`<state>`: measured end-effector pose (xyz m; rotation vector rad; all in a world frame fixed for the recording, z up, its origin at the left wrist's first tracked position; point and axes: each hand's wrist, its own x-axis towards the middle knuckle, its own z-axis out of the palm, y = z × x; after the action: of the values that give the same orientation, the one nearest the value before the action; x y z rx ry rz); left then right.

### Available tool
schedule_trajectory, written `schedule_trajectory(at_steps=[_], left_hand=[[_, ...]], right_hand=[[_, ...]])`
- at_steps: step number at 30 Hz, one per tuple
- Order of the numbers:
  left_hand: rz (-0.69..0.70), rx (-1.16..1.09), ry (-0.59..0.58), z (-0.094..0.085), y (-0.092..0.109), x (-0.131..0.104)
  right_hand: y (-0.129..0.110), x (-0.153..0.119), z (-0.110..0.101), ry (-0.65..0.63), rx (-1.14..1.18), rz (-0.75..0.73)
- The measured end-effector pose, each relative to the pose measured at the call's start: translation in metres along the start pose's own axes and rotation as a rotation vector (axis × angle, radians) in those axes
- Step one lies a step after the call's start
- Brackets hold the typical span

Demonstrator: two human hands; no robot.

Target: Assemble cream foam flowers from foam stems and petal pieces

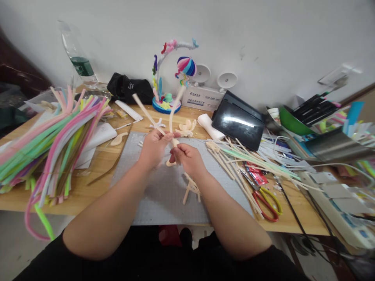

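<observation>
Overall, the wooden table (84,203) spans the width before you, with the gray mat (158,203) on it. The bundle of colored stems (58,140) lies at left; the black device (238,125) stands tilted beyond the mat's right side. The arched ornament (183,44) stands near the wall. Your left hand (152,149) and right hand (190,158) are above the mat, both grips narrow, fingers closed on pale stems (175,107). Two ends of these splay upward in a V between you and the ornament. The scissors (258,192) lie right of the mat.
</observation>
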<state>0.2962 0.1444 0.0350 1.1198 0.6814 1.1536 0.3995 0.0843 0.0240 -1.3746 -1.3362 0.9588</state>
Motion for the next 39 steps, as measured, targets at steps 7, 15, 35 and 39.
schedule_trajectory(at_steps=[7,15,35,39], left_hand=[[-0.188,-0.135,-0.197,0.006,-0.002,-0.004],[-0.205,-0.199,-0.072,0.008,0.003,-0.005],[-0.483,0.006,-0.453,-0.002,0.001,-0.004],[-0.567,-0.028,-0.417,0.002,-0.001,-0.005]], right_hand=[[0.0,0.0,0.004,0.137,0.184,-0.015],[0.0,0.0,-0.003,-0.002,-0.002,-0.041],[0.003,0.008,-0.027,0.249,0.13,-0.183],[0.0,0.006,-0.03,0.367,0.008,-0.193]])
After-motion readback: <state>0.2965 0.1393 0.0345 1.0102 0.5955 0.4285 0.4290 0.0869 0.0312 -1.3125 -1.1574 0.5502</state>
